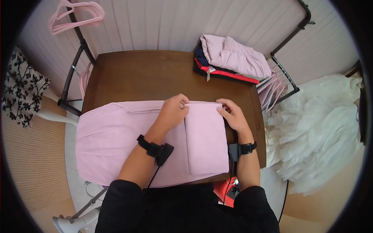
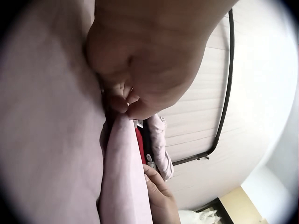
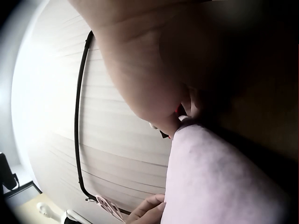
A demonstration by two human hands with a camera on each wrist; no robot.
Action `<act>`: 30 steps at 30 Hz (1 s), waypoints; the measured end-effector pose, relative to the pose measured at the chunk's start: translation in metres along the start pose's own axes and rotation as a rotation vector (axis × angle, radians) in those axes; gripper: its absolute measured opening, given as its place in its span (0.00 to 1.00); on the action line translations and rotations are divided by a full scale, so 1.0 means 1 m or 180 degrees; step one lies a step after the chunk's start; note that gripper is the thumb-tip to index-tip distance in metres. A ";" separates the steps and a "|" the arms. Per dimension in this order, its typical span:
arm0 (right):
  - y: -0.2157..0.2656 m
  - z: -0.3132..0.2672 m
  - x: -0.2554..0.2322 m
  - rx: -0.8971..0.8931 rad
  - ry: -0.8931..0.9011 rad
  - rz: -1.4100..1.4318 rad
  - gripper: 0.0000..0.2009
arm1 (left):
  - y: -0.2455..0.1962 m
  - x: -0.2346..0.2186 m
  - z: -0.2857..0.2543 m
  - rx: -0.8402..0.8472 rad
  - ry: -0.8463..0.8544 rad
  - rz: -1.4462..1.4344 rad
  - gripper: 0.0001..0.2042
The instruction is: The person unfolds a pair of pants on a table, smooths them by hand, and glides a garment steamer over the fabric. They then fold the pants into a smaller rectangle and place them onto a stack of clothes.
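Note:
A pink garment (image 1: pixel 105 143) lies across the front of the brown table, its right end folded over into a flat panel (image 1: pixel 206 143). The left hand (image 1: pixel 175 110) pinches the panel's far left corner between thumb and fingers. At the far right corner, the right hand (image 1: pixel 234 116) pinches the cloth the same way. In the left wrist view the left hand (image 2: pixel 145 60) holds a raised edge of the pink cloth (image 2: pixel 122 172). The right wrist view has the right hand (image 3: pixel 145 70) gripping a cloth corner (image 3: pixel 210 177).
Folded clothes (image 1: pixel 233 58), pink over red and dark ones, are stacked at the table's back right. Black rack frames stand on both sides, with pink hangers (image 1: pixel 77 17) at the upper left. A white ruffled dress (image 1: pixel 318 128) is at the right; a steamer-like device (image 1: pixel 77 221) is at lower left.

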State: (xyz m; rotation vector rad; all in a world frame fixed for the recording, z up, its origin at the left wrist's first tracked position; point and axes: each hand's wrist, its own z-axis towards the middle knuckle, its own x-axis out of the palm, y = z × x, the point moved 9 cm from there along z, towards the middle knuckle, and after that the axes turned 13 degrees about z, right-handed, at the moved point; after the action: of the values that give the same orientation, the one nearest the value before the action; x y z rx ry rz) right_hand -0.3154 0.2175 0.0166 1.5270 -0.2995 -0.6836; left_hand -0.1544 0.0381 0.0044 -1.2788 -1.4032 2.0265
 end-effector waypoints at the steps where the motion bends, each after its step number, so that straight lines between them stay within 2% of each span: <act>1: 0.005 0.000 0.001 -0.0046 -0.0069 -0.0114 0.17 | -0.001 0.000 0.000 -0.0011 0.0059 0.0005 0.08; 3: 0.000 0.000 -0.001 -0.0035 -0.0158 -0.0193 0.20 | -0.013 -0.005 -0.002 0.0130 0.0141 0.0381 0.08; 7: 0.013 -0.002 0.001 -0.0025 -0.0330 -0.0384 0.24 | -0.010 -0.005 -0.005 0.0131 0.0257 0.0372 0.07; 10: 0.024 -0.002 0.008 0.0006 -0.0234 -0.0739 0.27 | -0.007 -0.003 -0.004 0.0123 0.0230 0.0347 0.07; 12: 0.021 -0.002 0.014 0.0228 -0.0097 -0.1303 0.32 | -0.003 -0.006 -0.003 0.0001 0.0099 0.0159 0.09; 16: 0.019 -0.005 0.009 0.0323 -0.0046 -0.1087 0.36 | -0.002 -0.003 -0.005 -0.0002 0.0148 0.0198 0.07; 19: 0.021 -0.010 0.011 0.0429 0.0230 -0.0934 0.37 | -0.013 -0.006 -0.006 0.0149 0.0113 0.0369 0.06; 22: 0.015 -0.011 0.010 0.0620 0.0159 -0.1025 0.38 | -0.021 -0.009 -0.005 0.0393 -0.0075 0.0605 0.07; 24: 0.017 -0.010 0.009 0.0367 0.0100 -0.1061 0.39 | -0.027 -0.015 -0.006 0.0557 -0.0380 0.0821 0.07; 28: 0.019 -0.012 0.008 0.0386 0.0110 -0.1027 0.39 | -0.025 -0.019 -0.006 0.0464 -0.0298 0.0972 0.11; 30: 0.021 -0.014 0.010 0.0372 0.0178 -0.1052 0.39 | -0.037 -0.003 -0.012 0.0780 0.0205 0.1125 0.15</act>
State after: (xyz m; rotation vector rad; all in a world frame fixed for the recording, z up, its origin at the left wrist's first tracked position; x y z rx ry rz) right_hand -0.2945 0.2209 0.0338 1.7239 -0.0436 -0.8925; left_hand -0.1497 0.0589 0.0375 -1.5477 -0.9128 2.2720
